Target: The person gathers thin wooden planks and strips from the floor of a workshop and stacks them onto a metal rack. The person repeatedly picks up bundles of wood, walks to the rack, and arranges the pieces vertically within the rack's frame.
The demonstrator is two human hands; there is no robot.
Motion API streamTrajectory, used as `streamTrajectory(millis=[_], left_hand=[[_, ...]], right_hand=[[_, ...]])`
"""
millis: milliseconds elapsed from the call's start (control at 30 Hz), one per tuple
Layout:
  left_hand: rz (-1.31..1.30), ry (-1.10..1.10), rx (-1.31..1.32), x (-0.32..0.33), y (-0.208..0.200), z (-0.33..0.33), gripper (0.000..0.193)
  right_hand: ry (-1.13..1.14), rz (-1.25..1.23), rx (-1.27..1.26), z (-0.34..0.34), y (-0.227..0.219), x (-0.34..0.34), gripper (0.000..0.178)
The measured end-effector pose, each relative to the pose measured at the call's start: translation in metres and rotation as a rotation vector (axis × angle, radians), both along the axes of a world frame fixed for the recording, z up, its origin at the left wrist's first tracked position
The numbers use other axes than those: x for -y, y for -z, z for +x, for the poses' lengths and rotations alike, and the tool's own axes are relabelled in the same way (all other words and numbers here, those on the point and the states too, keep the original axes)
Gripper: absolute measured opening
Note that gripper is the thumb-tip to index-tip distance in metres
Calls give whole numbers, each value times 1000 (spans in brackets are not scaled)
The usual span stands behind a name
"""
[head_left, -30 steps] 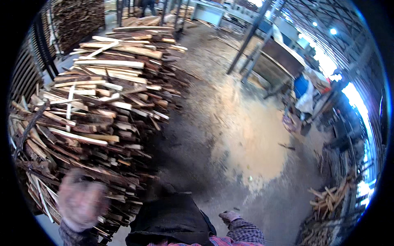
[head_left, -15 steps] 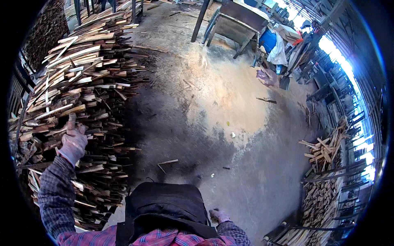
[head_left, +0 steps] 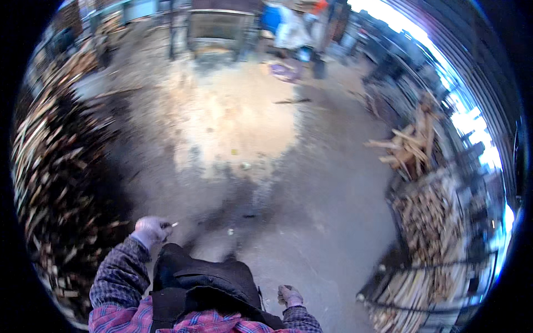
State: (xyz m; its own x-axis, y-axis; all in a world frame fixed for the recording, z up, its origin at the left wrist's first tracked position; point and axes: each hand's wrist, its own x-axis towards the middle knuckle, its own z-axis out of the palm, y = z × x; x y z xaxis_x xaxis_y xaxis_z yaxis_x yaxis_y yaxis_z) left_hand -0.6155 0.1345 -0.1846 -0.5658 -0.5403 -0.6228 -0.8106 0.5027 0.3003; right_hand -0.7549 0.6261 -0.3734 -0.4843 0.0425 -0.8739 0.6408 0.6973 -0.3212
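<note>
My left hand (head_left: 152,231), in a pale glove, is held out in front of me, beside the large stack of split wood sticks (head_left: 55,177) and apart from it. Its fingers are closed, and the tip of a small pale stick (head_left: 174,225) pokes out past them; the rest of the stick is hidden. Low at my right side, my right hand (head_left: 290,296) is gloved too, with its fingers curled in. Whether anything is inside that fist does not show. A dark apron (head_left: 205,277) covers my front between the two arms.
Sawdust (head_left: 239,116) covers the concrete floor (head_left: 327,222) ahead, with a thin dark stick (head_left: 292,101) on it. A metal-legged table (head_left: 216,28) stands at the back. On the right are loose sticks (head_left: 411,147) and racked bundles of wood (head_left: 427,222).
My view has turned right, so the wood stack sits farther left and is blurred. My left hand has come away from the stack, closed round a small pale stick.
</note>
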Motion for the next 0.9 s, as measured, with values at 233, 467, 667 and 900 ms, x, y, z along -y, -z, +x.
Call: streamTrajectory(millis=[233, 467, 667, 900], left_hand=[[-86, 206, 340, -35, 113, -76, 44], [-127, 271, 654, 72, 236, -127, 45], [-363, 529, 315, 96, 159, -521, 37], [-139, 553, -459, -47, 57, -941, 52]], right_hand=[[112, 190, -65, -15, 36, -91, 44], [30, -65, 36, -58, 59, -65, 43], [-60, 252, -29, -254, -21, 0, 46], [593, 164, -68, -449, 6, -37, 36]])
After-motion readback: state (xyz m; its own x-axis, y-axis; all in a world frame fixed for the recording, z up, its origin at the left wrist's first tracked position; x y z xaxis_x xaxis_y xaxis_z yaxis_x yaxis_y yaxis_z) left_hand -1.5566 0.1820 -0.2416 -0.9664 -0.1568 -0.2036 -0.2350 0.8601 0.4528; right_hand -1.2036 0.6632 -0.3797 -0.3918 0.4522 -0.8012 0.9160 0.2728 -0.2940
